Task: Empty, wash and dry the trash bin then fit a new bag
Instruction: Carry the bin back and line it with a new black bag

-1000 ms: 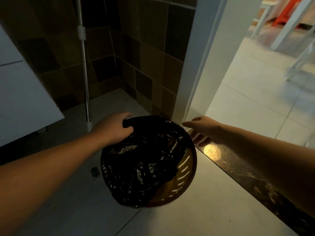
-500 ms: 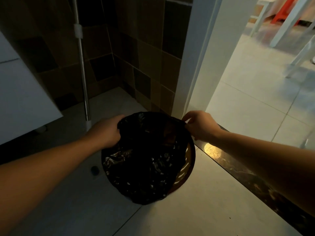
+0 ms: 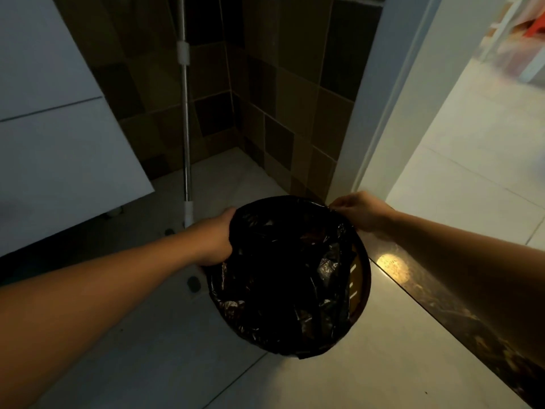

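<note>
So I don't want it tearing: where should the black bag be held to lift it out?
By its gathered top edge, from above on opposite sides, as the left hand and right hand do. The black bag drapes over the bin rim; its body sags loosely.

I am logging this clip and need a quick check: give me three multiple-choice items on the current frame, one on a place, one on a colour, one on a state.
1. Where does the metal pole stand?
A. Against the tiled wall behind the bin
B. Inside the bin
C. Out in the bright room

2. What colour is the bag in the trash bin?
A. White
B. Black
C. Blue

3. What are the hands doing?
A. Both hang idle
B. Only the left grips the bag
C. Both grip the bag's edge

Answers:
A, it rises from the floor along the brown tiles.
B, glossy black film fills the bin.
C, left hand and right hand each hold the bag's rim on opposite sides.
</note>
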